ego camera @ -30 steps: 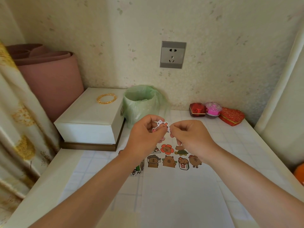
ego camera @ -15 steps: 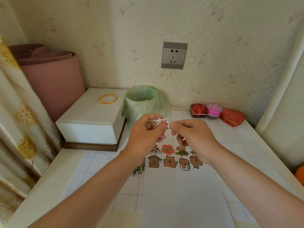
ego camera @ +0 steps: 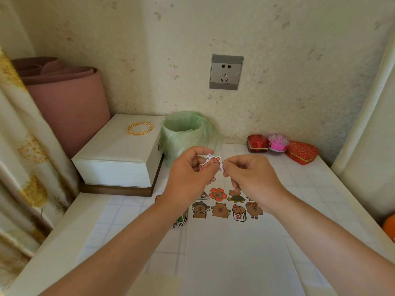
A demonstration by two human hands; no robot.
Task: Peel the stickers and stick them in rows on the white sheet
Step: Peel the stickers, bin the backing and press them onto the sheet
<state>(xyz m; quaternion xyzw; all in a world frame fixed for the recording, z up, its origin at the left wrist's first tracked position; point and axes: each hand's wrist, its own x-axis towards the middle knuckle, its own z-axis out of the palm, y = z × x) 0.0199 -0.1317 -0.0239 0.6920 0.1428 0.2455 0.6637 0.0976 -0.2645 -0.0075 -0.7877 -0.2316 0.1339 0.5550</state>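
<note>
Here's a capybara sticker [ego camera: 212,162], held up in the air over the far end of the white sheet [ego camera: 230,257]. The left hand [ego camera: 188,178] pinches it between thumb and curled fingers. The right hand [ego camera: 250,176] nips its right edge with the fingertips, and my guess is it's picking the backing loose, so this one isn't down yet.

On the sheet two rows are under way. The far row has a flower capybara [ego camera: 217,193] and one riding a turtle [ego camera: 236,196], and the nearer row [ego camera: 220,209] has four across. Everything nearer than that is bare paper, so I'd call this early going, with most of the sheet to fill. Some loose stickers [ego camera: 180,221] poke out from under the left wrist at the sheet's left edge, waiting on the table [ego camera: 320,189].

Now the trouble spots. The fingers cover the sticker's edge, so I can't tell whether the backing has parted. The hands hide both ends of the far row, so I can't count it, and the left forearm hides most of the loose ones. Behind sit a green-lined bin [ego camera: 186,133] and a white box [ego camera: 119,152]. Something orange [ego camera: 390,227] is cut off at the right.
</note>
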